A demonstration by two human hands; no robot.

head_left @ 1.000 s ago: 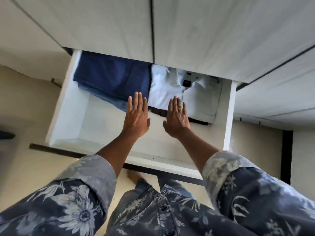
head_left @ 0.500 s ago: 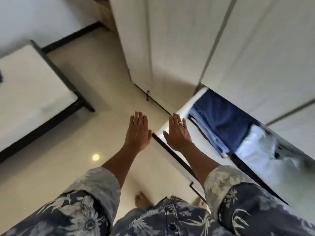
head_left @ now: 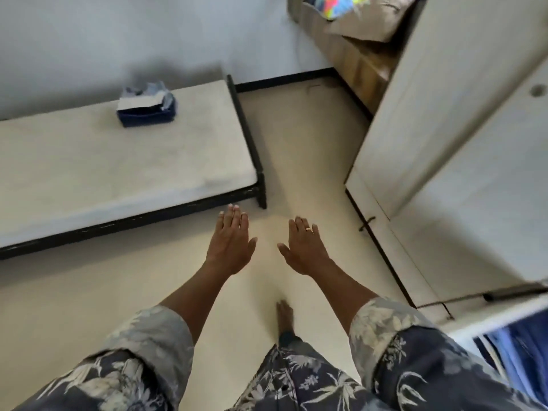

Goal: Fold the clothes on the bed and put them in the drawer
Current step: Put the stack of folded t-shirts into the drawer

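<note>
Dark blue and pale blue clothes (head_left: pixel 146 106), one small folded stack, blurred, lay on the far part of the bed (head_left: pixel 118 167), near the wall (head_left: pixel 118 40). Left hand (head_left: pixel 231 246): fingers straight, released, holding nothing, above the floor (head_left: pixel 296 158). Right hand (head_left: pixel 305 252): fingers extended, ring (head_left: pixel 309 229) worn, holding nothing. White wardrobe (head_left: pixel 444 143) stood at right; open drawer (head_left: pixel 489 320), lower right, held blue cloth (head_left: pixel 525 351).

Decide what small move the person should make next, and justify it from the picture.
Probably step toward the bed and reach for the folded pile lying on it: the left hand and right hand are both open and empty above the floor, and the drawer stands open.
</note>
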